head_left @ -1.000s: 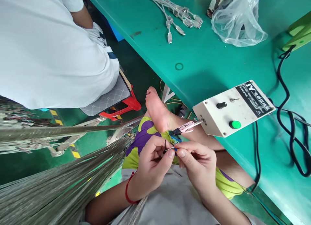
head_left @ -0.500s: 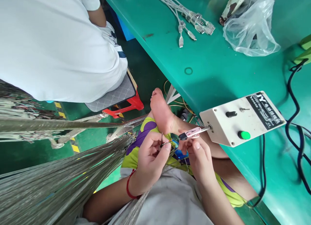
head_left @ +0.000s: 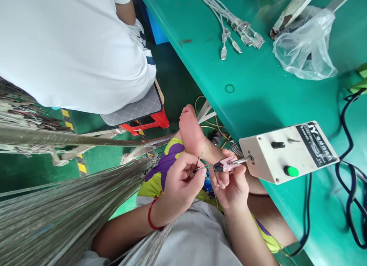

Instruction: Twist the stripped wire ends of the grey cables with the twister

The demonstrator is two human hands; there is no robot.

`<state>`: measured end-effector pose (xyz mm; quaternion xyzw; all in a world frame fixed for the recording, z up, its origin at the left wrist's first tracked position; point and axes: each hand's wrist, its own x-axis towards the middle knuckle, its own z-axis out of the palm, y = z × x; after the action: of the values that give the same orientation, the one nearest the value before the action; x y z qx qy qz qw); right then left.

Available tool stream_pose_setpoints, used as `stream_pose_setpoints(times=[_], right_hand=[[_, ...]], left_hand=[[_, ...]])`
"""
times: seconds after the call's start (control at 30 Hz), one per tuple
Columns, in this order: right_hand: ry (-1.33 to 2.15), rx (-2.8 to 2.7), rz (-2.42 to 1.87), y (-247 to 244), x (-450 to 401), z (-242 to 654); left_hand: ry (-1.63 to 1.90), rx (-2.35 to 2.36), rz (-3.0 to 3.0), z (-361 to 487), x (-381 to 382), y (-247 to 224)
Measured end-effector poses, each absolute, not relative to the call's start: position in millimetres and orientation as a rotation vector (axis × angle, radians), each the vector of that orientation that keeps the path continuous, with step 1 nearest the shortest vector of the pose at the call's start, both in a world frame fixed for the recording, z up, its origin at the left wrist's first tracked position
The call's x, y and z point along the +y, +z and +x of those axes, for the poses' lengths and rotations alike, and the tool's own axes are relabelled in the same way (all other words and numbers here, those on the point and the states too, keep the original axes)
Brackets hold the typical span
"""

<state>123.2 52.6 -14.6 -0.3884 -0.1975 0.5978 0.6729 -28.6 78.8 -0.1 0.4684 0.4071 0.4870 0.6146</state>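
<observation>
My left hand (head_left: 183, 181), a red string bracelet at its wrist, pinches thin wires (head_left: 203, 167) between thumb and forefinger. A short dark wire end sticks up past the fingertips. The wires lead right to the black jaws of a pink spring clip (head_left: 226, 165). This clip sits on the metal shaft (head_left: 243, 159) of a white motor box (head_left: 286, 153) with a green button. My right hand (head_left: 231, 185) holds the clip's handles between thumb and forefinger, its other fingers curled below. Whether the jaws grip the wires cannot be made out.
On the green table (head_left: 200, 63) lie clear USB cables (head_left: 243, 32) and a plastic bag (head_left: 306, 48). Black cables (head_left: 348, 143) run along its right. Long grey cable strands (head_left: 86, 208) hang at the left. A person in a white shirt (head_left: 80, 48) sits on a red stool (head_left: 155, 122).
My right thumb and forefinger have moved onto the clip's handles, and the clip has turned to show both handles. My left hand still pinches the wires. The view has shifted slightly.
</observation>
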Motion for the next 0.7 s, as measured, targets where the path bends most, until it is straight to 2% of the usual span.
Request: stream_pose_setpoints(times=[0.7], right_hand=[[1.288,-0.545,-1.068,-9.7,48.9,126.8]], left_hand=[[1.057,0.91,1.123,-24.6,80.7,1.5]])
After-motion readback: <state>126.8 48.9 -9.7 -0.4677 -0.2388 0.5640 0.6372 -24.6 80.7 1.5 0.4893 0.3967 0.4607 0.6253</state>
